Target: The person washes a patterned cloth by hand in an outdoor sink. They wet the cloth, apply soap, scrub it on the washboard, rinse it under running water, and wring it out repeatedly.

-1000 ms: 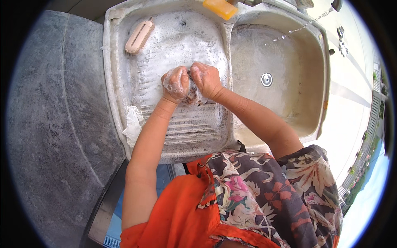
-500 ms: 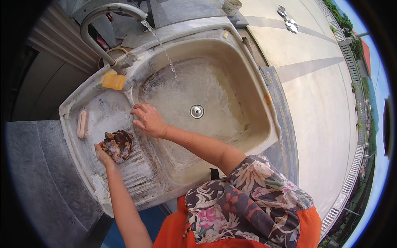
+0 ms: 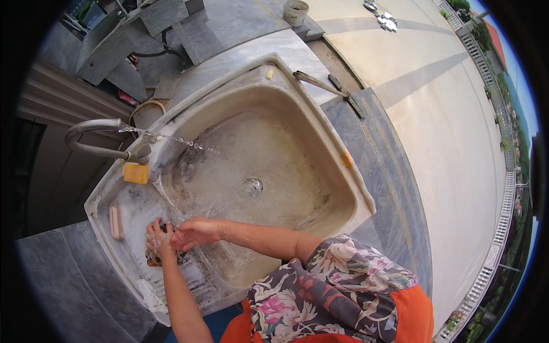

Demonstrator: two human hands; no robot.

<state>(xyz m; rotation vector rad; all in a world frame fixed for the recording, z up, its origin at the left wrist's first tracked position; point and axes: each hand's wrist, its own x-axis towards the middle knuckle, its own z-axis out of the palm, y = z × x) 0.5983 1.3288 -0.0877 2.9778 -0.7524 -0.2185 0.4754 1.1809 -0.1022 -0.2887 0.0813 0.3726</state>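
Observation:
A bunched, wet patterned cloth [image 3: 153, 260], dark with reddish and pale patches, lies on the ribbed drainboard [image 3: 194, 278] left of the sink basin. My left hand [image 3: 160, 239] is over it, fingers curled round the folds. From the right, my right hand [image 3: 196, 232] presses in beside the left one, its fingers closed against the cloth. The two hands cover most of the cloth. Just beyond them rests a pink scrubbing brush [image 3: 116, 223]. An orange soap block [image 3: 136, 173] sits on the rim by the tap.
Water streams from the curved metal tap [image 3: 97, 124] into the beige basin [image 3: 269, 137], which has a drain [image 3: 251, 187]. Tongs [image 3: 320, 84] lie beyond the right rim, and a bucket [image 3: 295, 12] stands at the back. A whitish scrap [image 3: 150, 295] lies on the drainboard's near edge.
My right hand has moved from the divider down to the cloth and meets the left. My left hand has shifted from the cloth's side to over it. The whole view has turned.

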